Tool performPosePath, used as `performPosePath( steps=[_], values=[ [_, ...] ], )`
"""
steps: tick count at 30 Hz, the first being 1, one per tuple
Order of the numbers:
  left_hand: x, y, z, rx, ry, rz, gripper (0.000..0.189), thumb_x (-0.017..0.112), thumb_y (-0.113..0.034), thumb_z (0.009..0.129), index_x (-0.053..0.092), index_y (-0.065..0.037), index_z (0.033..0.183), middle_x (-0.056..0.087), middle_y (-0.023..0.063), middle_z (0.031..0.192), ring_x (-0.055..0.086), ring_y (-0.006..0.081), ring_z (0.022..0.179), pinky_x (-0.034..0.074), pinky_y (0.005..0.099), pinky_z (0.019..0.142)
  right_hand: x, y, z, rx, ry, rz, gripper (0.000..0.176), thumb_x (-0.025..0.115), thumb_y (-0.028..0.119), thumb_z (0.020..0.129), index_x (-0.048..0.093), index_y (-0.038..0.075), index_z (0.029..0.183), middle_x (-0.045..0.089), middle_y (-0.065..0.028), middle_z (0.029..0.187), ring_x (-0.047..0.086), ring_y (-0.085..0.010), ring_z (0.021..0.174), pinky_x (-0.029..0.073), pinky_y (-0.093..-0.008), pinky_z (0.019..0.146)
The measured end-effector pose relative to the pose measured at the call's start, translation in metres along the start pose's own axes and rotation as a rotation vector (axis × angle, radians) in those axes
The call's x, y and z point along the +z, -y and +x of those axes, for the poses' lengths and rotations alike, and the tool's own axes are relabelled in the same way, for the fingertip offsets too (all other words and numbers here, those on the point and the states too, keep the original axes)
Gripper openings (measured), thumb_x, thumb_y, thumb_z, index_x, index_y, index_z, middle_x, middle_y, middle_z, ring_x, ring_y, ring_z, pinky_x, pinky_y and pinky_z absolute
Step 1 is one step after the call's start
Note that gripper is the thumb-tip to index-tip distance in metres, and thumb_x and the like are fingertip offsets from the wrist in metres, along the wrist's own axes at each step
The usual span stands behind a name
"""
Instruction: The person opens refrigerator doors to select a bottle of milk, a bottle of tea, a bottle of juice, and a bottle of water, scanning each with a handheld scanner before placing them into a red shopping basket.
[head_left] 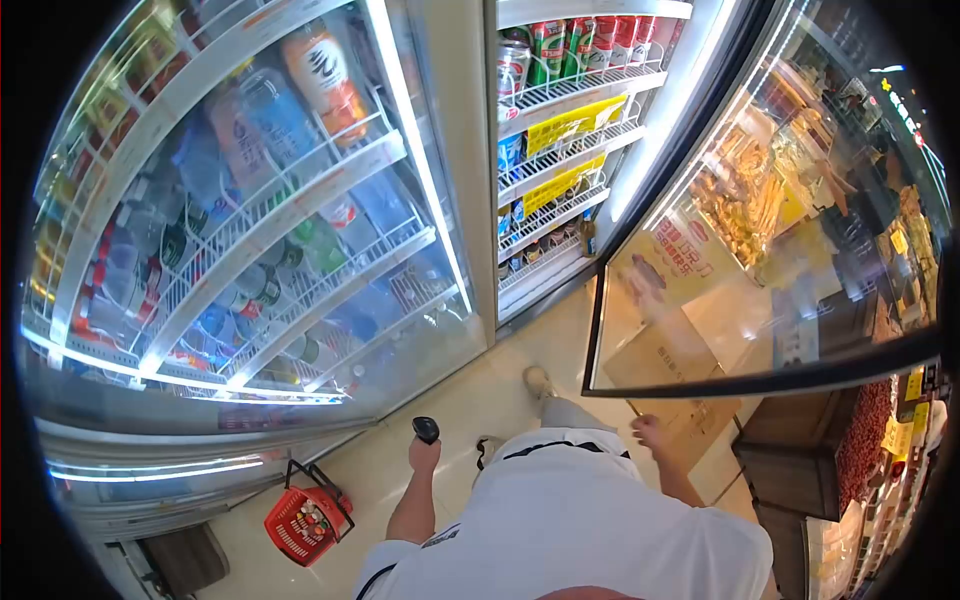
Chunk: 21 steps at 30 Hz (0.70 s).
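Note:
My left hand (425, 455) is closed round a black handheld device (426, 430), held up in front of the closed fridge door. My right hand (648, 432) hangs beside my body, below the lower edge of the open glass door (680, 300); its fingers look partly curled and apart, and nothing shows in them. Beyond the open door, the fridge shelves (580, 95) hold green and red cans on an upper level, with yellow labels and smaller items lower down. A red basket (300, 520) with small items in it stands on the floor to the left.
A closed glass fridge (250, 220) full of bottles fills the left side. A cardboard piece (690, 425) lies on the floor near my right hand. Dark wooden crates (790, 450) and shelves of packaged goods stand at the right. My shoe (538, 380) is on the tiled floor.

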<state>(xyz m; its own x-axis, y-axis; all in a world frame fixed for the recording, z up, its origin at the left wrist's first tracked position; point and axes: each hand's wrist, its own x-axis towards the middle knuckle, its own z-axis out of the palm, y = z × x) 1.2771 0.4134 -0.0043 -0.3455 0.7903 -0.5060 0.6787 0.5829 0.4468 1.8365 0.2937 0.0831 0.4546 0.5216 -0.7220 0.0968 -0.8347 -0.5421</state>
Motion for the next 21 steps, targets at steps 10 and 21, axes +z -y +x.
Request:
performPosePath(
  steps=[10,21],
  values=[
    [0.043,-0.102,-0.021,-0.068,-0.082,-0.034,0.039,0.072,-0.027,0.071,0.072,-0.005,0.102,0.073,0.0221,0.096,0.069,0.0421,0.095,0.054,0.0490,0.083,0.074,0.333,0.095,-1.066,0.205,0.000,0.026,0.067,0.016,0.093,0.062,-0.002,0.112,0.068,-0.0086,0.092,0.065,-0.0148,0.081,0.053,-0.0299,0.074],
    [0.083,-0.137,-0.049,-0.216,0.006,-0.083,0.039,0.072,-0.027,0.070,0.072,-0.006,0.103,0.073,0.0210,0.097,0.069,0.0400,0.096,0.055,0.0481,0.084,0.031,0.428,0.112,-1.014,0.324,0.258,0.023,0.067,0.017,0.093,0.066,-0.001,0.107,0.069,-0.0053,0.089,0.063,-0.0110,0.085,0.052,-0.0272,0.076]
  ],
)
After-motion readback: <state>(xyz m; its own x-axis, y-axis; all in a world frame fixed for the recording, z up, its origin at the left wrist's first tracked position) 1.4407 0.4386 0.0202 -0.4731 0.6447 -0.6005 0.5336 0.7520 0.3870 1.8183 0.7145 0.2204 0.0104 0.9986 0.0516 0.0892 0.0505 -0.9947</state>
